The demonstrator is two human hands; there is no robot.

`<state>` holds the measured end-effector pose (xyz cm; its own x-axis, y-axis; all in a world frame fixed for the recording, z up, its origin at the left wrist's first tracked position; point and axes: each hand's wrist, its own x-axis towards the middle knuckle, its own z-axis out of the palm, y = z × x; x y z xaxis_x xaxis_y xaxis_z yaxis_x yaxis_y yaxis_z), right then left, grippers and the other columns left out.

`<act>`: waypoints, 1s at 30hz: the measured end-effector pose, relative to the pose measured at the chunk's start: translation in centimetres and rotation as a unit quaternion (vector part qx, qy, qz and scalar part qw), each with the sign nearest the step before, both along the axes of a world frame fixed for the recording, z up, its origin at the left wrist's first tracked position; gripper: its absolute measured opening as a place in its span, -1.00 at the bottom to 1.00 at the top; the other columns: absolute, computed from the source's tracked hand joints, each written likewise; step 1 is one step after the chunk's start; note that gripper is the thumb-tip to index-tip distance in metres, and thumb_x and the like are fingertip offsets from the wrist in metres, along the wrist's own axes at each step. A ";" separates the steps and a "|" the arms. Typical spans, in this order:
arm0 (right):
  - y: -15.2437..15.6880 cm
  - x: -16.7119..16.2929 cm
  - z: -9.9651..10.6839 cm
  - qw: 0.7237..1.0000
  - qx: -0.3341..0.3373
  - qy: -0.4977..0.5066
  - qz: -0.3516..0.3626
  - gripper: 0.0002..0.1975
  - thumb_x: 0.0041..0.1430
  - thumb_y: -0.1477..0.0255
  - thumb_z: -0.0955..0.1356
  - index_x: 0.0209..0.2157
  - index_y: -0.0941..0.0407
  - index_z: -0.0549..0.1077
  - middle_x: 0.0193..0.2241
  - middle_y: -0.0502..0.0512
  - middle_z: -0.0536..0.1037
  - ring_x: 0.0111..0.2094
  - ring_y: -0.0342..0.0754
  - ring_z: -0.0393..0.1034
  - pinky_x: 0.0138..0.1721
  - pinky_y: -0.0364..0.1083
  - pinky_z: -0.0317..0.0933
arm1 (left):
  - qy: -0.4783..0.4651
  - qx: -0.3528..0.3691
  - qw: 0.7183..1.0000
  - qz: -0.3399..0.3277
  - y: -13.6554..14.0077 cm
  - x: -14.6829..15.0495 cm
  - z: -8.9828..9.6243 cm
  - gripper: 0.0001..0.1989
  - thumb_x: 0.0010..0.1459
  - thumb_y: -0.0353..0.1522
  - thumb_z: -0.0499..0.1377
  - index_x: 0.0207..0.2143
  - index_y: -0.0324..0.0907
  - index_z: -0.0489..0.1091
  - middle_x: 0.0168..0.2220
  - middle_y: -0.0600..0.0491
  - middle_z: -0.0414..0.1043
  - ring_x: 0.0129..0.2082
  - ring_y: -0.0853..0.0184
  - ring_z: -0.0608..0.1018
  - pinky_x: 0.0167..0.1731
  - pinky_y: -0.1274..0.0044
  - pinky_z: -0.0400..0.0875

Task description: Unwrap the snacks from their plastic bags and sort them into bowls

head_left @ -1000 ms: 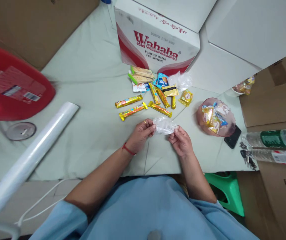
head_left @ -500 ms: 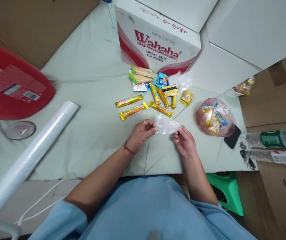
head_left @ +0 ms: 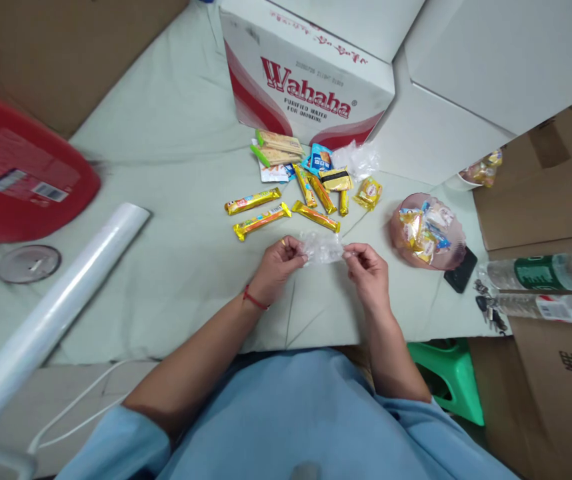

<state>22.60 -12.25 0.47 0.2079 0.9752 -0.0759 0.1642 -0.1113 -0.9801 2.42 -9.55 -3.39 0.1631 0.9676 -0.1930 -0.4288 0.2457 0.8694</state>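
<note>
A crumpled clear plastic bag point(head_left: 322, 248) is stretched between my two hands, just over the cloth-covered table. My left hand point(head_left: 280, 265), with a red cord at the wrist, pinches its left end. The right end is pinched by my right hand point(head_left: 367, 270). Just beyond the bag lie yellow-wrapped snack bars point(head_left: 262, 221), one of them point(head_left: 316, 216) close to the bag's upper edge. Behind these are green-ended cracker packs point(head_left: 277, 148), a blue snack packet point(head_left: 321, 159), a small yellow packet point(head_left: 368, 193) and another crumpled clear bag point(head_left: 357, 160).
A pink bowl point(head_left: 459, 250) of wrapped snacks stands at right, beside a black phone point(head_left: 461, 272), keys point(head_left: 491, 313) and plastic bottles point(head_left: 541, 273). A Wahaha carton point(head_left: 311, 87) stands at the back. At left are a plastic film roll point(head_left: 66, 303) and a red container point(head_left: 21, 167).
The bag between my hands is pulled into a flatter, straighter strip, and my right fingers have shifted their hold on its end. The whole view has shifted slightly.
</note>
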 end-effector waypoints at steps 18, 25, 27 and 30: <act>-4.7 3.0 1.6 0.946 0.102 -0.186 0.245 -0.80 0.27 0.43 0.44 -0.14 -0.11 0.68 0.10 0.14 0.63 0.03 0.15 0.55 0.11 0.18 0.40 | -0.128 -0.132 0.980 0.076 1.2 -0.5 0.4 -0.52 -0.13 -0.20 0.52 -0.35 -0.11 0.29 -0.39 0.21 0.33 -0.38 0.45 0.46 -0.35 0.55 0.52; -4.8 5.1 1.5 0.976 0.052 -0.159 0.138 -0.84 0.34 0.33 0.42 -0.13 -0.04 0.68 -0.11 0.12 0.67 -0.14 0.04 0.54 -0.15 0.00 0.42 | -0.082 -0.091 0.990 0.065 0.8 0.0 0.6 -0.50 -0.05 -0.08 0.49 -0.34 -0.11 0.28 -0.38 0.21 0.24 -0.41 0.48 0.37 -0.44 0.61 0.52; -3.1 4.8 1.4 0.988 0.045 -0.143 0.040 -0.83 0.32 0.25 0.44 -0.16 -0.02 0.67 -0.25 0.07 0.63 -0.29 -0.03 0.45 -0.25 -0.07 0.36 | -0.044 -0.068 0.995 0.065 0.5 0.2 0.6 -0.50 -0.03 -0.02 0.47 -0.33 -0.11 0.30 -0.38 0.20 0.23 -0.43 0.48 0.33 -0.50 0.65 0.46; -0.2 3.2 1.0 0.990 0.037 -0.131 0.031 -0.81 0.26 0.21 0.47 -0.20 0.00 0.66 -0.33 0.01 0.55 -0.45 -0.12 0.24 -0.37 -0.12 0.24 | 0.005 -0.037 0.998 0.055 0.2 0.4 0.8 -0.50 0.02 0.04 0.42 -0.32 -0.10 0.32 -0.41 0.20 0.24 -0.48 0.48 0.31 -0.57 0.66 0.37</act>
